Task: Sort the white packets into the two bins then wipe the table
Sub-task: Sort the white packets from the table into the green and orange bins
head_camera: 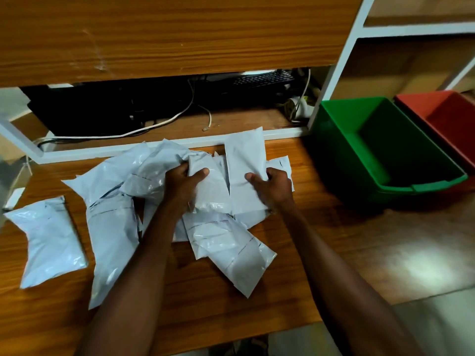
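Several white plastic packets lie in a loose heap (113,209) on the wooden table (347,247). My left hand (183,186) is shut on a bulging packet (212,191) in the middle of the heap. A flat packet (245,160) stands tilted up from the pile, with my right hand (272,188) shut on its lower edge. One packet (50,240) lies apart at the far left. An empty green bin (344,142) stands on the table to the right of the heap. A red bin (448,116) sits just beyond it, partly cut off by the frame.
A white shelf frame (334,80) rises behind the table between heap and bins. Behind it are a black keyboard (262,78), dark equipment and loose white cables (159,124). A wooden board (167,34) hangs overhead. The table's front edge runs near my forearms.
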Motion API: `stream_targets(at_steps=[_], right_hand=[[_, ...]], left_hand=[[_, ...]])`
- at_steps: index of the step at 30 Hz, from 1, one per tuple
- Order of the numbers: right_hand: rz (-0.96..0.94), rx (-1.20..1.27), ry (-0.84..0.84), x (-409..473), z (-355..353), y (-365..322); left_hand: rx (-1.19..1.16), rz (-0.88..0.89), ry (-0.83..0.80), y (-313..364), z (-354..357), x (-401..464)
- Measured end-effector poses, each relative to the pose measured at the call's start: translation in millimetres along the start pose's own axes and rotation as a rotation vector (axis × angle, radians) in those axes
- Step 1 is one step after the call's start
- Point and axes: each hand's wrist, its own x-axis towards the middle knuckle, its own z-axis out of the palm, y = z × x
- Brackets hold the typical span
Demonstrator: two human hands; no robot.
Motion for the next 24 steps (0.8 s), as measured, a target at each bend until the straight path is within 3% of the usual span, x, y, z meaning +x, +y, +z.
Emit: stream_targets(at_steps=[7, 14, 20, 24], right_hand=[[-0.039, 0.335, -0.013, -21.1, -53.4, -15.0], [-0.096, 0.458, 0.032, -31.7, -132.4, -15.6], [-0.157, 0.361, 0.183, -22.3, -229.9, -7.4], [-0.204, 0.278, 0.162, 6.9, -303.4, 12.2]], left_hand=[[-0.226, 0.054, -0.179, 28.3, 15.5, -23.1], [-0.280, 0.106, -0.267, 77.0, 71.9, -54.5], [-0.334, 0.119, -0.312, 111.8, 152.6, -79.7], [-0.337, 0.134, -0.274, 128.8, 218.9, -89.2]])
